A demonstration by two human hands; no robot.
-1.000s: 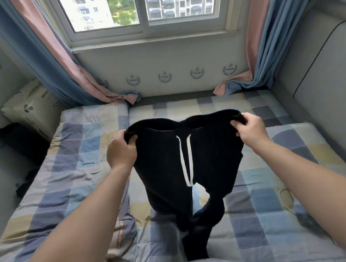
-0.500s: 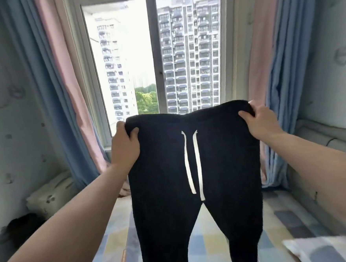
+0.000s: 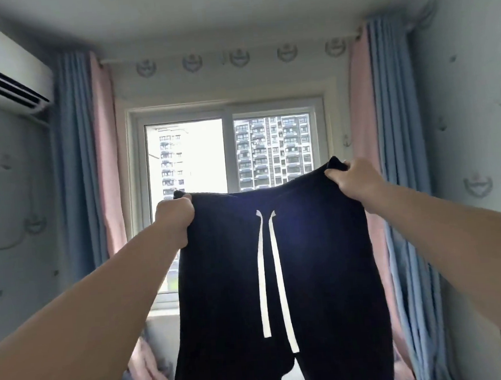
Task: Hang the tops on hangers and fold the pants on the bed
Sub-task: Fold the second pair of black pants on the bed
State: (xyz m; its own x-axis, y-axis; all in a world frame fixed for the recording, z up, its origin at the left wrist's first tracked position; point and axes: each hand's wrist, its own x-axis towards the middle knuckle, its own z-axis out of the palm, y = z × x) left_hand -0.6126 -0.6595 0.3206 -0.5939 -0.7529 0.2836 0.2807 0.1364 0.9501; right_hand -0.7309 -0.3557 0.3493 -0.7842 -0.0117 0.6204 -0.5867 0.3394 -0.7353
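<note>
The left hand [image 3: 174, 218] grips one waistband corner of the black pants [image 3: 323, 273] at 9 o'clock, and the right hand [image 3: 351, 179] grips the other corner at 3 o'clock, a little higher. The pants hang in the air. For a clean fold, I think both corners should come level. The leg ends are cut off at 6 o'clock, and the bed I cannot make out.

No readable text, label or number anywhere.
</note>
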